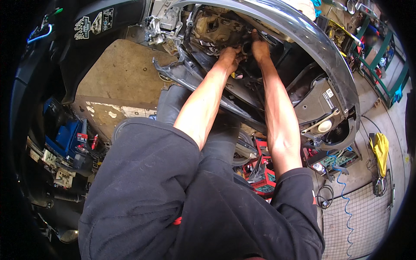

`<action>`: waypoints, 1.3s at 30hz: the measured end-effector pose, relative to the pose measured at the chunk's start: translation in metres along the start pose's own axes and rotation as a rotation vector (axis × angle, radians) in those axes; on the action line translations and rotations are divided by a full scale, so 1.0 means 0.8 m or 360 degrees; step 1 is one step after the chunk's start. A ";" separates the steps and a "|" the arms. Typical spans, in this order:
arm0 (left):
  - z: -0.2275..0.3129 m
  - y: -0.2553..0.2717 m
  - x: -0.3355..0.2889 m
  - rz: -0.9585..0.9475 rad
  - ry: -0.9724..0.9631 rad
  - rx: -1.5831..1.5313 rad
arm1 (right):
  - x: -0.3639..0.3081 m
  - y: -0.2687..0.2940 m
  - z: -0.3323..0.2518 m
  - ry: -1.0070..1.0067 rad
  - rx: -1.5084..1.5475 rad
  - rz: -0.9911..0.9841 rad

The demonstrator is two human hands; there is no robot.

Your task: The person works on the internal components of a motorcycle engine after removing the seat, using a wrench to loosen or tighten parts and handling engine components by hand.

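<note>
Floor, workshop (396,125): pale grey, grid-lined section (368,225) at lower right corner. Directly on it: yellow fabric-like bundle (381,154), toward right edge; black cable (325,203), looped, beside the grid; red toolbox (264,183), trays spread, lower middle; green metal frame (375,80), upper right corner.

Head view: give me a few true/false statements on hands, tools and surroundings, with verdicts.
1. The left hand and right hand both reach inside a curved, glossy dark body panel. True.
2. The right hand grips the wrench. False: the wrench lies apart from both hands.
3. A round off-white cap sits near the wrench. True.
4. The yellow bundle lies at the picture's left. False: the yellow bundle is at the right.
5. The right sleeve reaches the wrist. False: the right sleeve ends near the elbow, leaving the forearm bare.
</note>
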State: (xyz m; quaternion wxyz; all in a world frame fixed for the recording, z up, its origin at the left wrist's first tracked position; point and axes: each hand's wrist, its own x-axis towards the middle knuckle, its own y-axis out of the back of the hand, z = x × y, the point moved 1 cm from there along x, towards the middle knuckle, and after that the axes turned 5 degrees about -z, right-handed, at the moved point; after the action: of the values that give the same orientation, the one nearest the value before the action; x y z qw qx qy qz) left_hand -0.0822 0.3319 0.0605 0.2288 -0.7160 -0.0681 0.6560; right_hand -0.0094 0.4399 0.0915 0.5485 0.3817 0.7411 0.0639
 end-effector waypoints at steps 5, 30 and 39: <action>0.009 0.004 -0.001 0.0020 0.0057 0.0029 | -0.014 0.004 -0.020 -0.0005 -0.0115 -0.0109; 0.085 -0.023 0.028 0.0029 -0.0243 0.2547 | -0.026 -0.008 0.020 0.0636 -0.0427 -0.0171; 0.082 0.007 0.038 -0.0360 -0.0126 0.1577 | -0.012 -0.002 0.012 0.0937 -0.0434 -0.0229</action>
State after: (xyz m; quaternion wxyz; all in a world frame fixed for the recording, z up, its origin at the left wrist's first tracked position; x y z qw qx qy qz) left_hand -0.1431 0.3544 0.0282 0.6078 -0.4842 0.1655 0.6072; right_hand -0.0008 0.4295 0.0941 0.3599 0.2165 0.8775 0.2314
